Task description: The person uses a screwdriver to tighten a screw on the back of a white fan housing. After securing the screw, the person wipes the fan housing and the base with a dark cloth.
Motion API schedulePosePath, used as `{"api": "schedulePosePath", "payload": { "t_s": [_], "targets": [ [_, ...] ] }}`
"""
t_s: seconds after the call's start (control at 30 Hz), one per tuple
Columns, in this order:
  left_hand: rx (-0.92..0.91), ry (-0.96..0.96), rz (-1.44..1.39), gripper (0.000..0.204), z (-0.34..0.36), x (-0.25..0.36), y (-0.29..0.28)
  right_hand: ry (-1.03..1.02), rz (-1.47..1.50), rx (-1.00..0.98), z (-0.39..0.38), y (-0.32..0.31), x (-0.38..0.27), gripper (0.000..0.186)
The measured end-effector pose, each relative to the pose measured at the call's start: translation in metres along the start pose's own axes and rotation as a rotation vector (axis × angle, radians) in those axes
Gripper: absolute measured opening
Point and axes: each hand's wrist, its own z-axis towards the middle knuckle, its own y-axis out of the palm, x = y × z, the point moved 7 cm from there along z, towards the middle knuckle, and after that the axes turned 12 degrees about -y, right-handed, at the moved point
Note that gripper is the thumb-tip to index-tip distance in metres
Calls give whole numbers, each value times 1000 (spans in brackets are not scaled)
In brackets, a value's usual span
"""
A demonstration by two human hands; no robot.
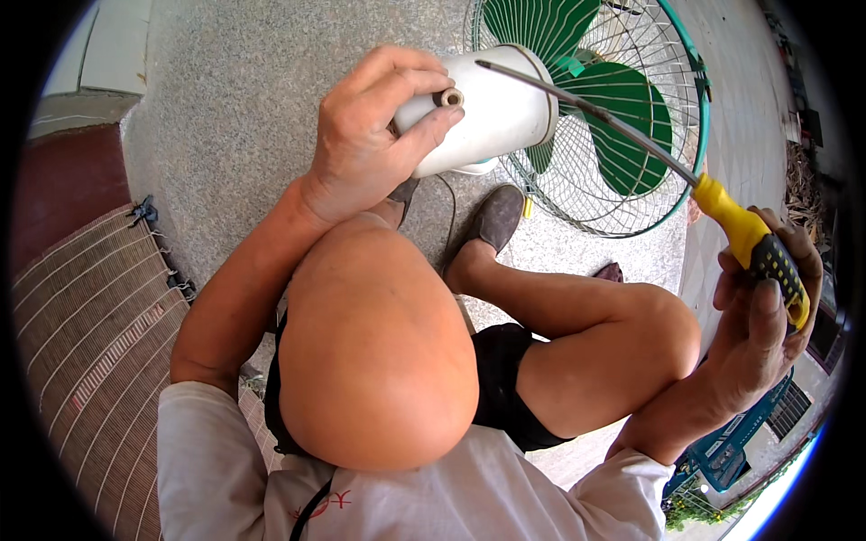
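My left hand (383,135) grips the white cylindrical fan housing (492,122), thumb and fingertips around a small metal sleeve (453,97) on its surface; I cannot tell whether the sleeve is loose. The housing joins a fan with green blades (622,135) inside a wire cage (683,68). In my right hand (767,279) is a yellow-and-black screwdriver (722,206), its long shaft angled up-left so that the tip appears over the housing, right of my left fingers.
My bent legs and shoes (492,221) are on speckled flooring (225,99) below the housing, near a dark cord. A woven mat (81,325) with clips lies left, beside a pale step (108,50). A teal object (726,451) stands at lower right.
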Motion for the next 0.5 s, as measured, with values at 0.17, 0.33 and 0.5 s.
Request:
{"api": "schedulePosePath", "payload": {
  "t_s": [0.17, 0.33, 0.5],
  "targets": [
    [-56, -6, -37, 25, -1, 0, 0, 12, -11, -39, 1, -8, -5, 65],
    [-100, -28, -66, 24, -2, -4, 2, -29, -51, -125, 4, -1, -13, 67],
    [-67, -48, -53, 22, -2, -5, 1, -27, -61, -140, 11, 15, -21, 64]
  ]
}}
